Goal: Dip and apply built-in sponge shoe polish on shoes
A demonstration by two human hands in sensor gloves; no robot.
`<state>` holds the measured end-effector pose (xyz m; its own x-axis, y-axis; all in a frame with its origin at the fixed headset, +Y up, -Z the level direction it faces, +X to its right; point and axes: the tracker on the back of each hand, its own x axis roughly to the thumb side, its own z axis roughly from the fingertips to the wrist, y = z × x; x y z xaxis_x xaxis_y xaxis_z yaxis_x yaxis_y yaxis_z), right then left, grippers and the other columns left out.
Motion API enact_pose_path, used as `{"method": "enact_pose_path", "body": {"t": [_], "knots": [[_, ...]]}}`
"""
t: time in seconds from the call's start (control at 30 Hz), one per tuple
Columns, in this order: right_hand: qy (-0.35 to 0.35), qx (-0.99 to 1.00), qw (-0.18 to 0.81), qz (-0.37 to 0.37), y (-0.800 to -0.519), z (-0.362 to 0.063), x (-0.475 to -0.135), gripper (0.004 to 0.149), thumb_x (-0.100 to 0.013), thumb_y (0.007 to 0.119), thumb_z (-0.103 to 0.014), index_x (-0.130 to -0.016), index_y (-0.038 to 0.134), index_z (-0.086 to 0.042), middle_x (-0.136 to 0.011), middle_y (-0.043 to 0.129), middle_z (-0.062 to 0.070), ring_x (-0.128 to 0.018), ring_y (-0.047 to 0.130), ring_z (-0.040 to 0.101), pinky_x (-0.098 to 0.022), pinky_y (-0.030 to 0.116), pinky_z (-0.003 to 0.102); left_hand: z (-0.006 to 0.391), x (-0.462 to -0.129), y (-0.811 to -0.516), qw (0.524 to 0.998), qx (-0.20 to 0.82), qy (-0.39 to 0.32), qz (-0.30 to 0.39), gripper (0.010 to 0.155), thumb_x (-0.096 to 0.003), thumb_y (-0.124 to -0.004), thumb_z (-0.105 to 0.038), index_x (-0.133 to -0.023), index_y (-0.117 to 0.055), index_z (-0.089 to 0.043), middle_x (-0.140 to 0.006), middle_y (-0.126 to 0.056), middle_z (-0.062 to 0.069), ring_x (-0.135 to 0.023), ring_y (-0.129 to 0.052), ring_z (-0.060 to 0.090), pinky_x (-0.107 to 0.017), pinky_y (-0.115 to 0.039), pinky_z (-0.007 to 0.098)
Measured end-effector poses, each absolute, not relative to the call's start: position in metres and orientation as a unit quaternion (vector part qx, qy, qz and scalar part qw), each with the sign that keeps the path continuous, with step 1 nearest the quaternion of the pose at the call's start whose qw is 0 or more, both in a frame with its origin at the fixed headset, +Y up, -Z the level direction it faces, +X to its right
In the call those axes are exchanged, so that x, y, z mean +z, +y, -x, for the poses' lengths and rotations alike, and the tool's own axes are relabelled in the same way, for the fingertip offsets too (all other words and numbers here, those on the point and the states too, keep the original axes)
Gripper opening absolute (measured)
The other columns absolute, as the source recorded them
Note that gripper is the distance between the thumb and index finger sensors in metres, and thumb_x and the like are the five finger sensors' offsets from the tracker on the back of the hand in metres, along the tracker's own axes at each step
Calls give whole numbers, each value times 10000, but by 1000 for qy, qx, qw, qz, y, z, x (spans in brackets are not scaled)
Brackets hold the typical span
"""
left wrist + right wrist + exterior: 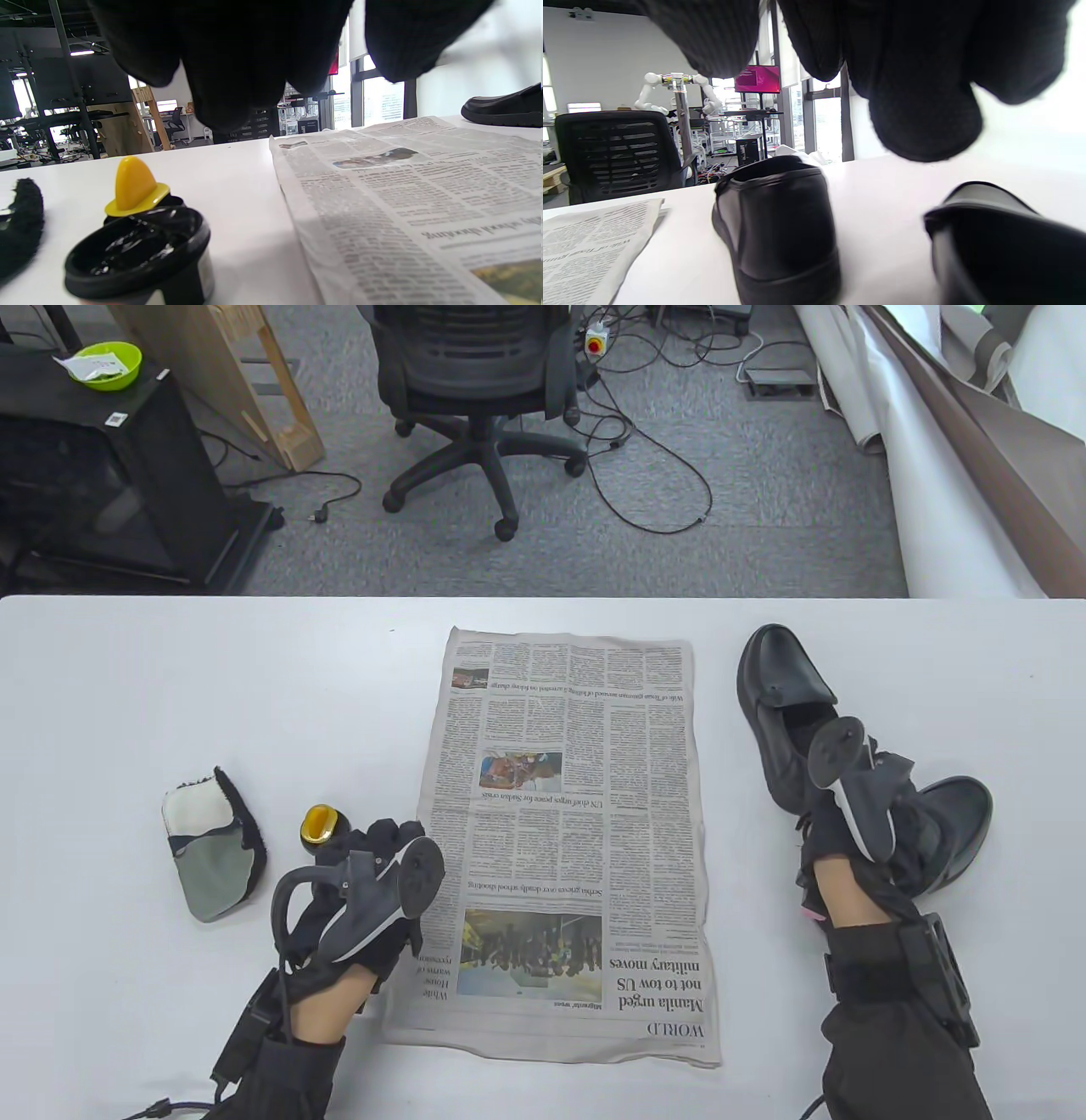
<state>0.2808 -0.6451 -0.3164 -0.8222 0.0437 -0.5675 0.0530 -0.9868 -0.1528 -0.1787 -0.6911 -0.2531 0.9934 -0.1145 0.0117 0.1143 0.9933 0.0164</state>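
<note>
Two black leather shoes stand at the right of the table: one (785, 704) (780, 220) points away from me, the other (963, 814) (1009, 245) lies closer, partly under my right hand (823, 823). That hand hovers over their heels, its fingers (925, 106) loose and empty. An open jar of black polish (135, 254) stands under my left hand (382, 836). The yellow-handled sponge applicator (322, 824) (133, 186) stands just behind it. My left fingers (237, 63) hang above the jar and hold nothing.
A newspaper (568, 848) (424, 199) is spread at the table's middle between my hands. A grey and black buffing mitt (212, 853) lies at the far left. An office chair (475, 381) stands beyond the table's far edge.
</note>
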Motion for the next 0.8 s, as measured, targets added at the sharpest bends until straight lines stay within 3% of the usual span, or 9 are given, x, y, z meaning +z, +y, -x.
{"method": "enact_pose_path", "body": {"t": [0.3, 0.8], "knots": [[49, -941, 10, -335, -639, -301, -276, 654, -384, 740, -557, -911, 805, -173, -847, 867, 135, -299, 1056, 235, -374, 887, 447, 181, -255, -689, 998, -66, -4, -12, 591, -451, -798, -569, -963, -725, -281, -1014, -811, 60, -870, -922, 265, -719, -703, 545], [-115, -924, 40, -363, -719, -302, -290, 741, -352, 692, -635, -905, 799, -153, -801, 905, 136, -174, 1067, 141, -282, 951, 401, 177, -255, -692, 997, -78, -11, 16, 592, -454, -794, -570, -965, -726, -281, -1023, -802, 67, -878, -914, 275, -723, -694, 551]]}}
